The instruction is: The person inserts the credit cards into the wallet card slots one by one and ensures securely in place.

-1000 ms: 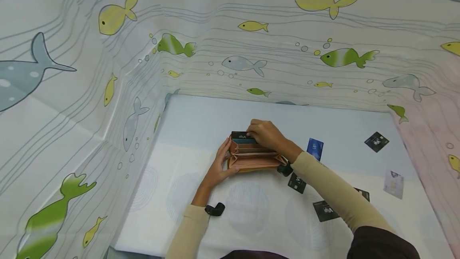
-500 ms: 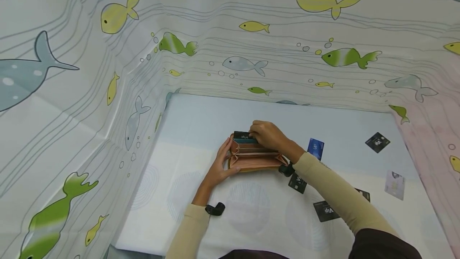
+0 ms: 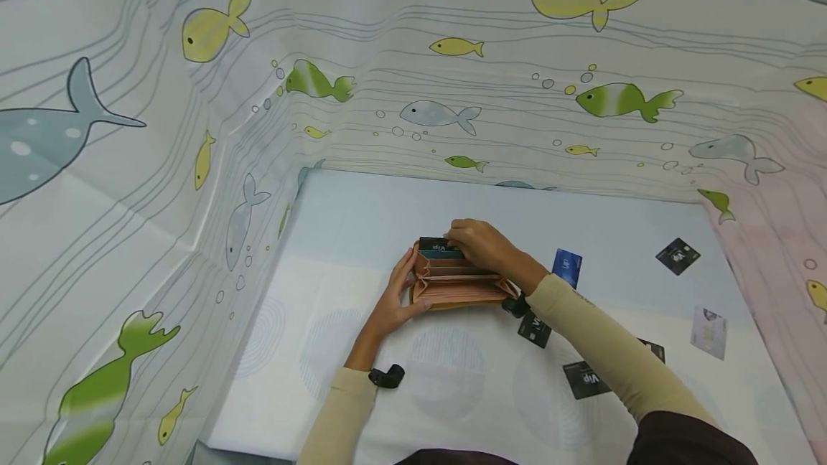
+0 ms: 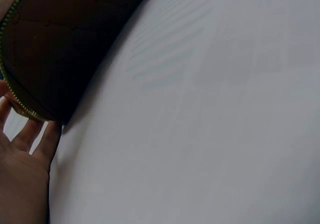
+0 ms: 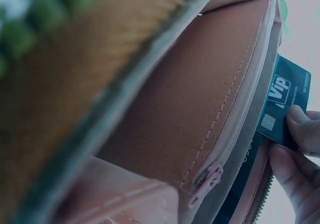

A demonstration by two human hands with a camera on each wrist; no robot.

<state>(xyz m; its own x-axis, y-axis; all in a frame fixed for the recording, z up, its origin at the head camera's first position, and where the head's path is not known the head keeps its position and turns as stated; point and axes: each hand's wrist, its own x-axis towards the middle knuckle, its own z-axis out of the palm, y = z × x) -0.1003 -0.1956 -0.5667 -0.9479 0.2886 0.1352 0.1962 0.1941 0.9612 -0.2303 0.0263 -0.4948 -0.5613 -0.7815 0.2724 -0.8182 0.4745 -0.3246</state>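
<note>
In the head view an unzipped wallet (image 3: 460, 296) stands on the table with its pinkish compartments facing up. My left hand (image 3: 390, 303) grips its left end, thumb on the near side and fingers along the end. The left wrist view shows the brown quilted outside of the wallet (image 4: 60, 39), edged by a gold zip. With my right hand (image 3: 481, 244) I pinch a black "Vip" card (image 3: 431, 243) at the far row of slots. Close up, thumb and finger hold that card (image 5: 282, 91), part of it standing above the slot. Another dark card sits behind the zipped pocket.
Right of the wallet lie a blue card (image 3: 567, 267) and a black card (image 3: 535, 329). My right forearm passes over more black cards (image 3: 584, 380). Farther right are a black card (image 3: 678, 255) and a silver card (image 3: 708, 332). Fish-printed cloth (image 3: 504, 77) walls the back and sides.
The Vip card has shifted slightly to the right at the slot, and my right hand has dipped a little. My left hand and the wallet stay in place.
</note>
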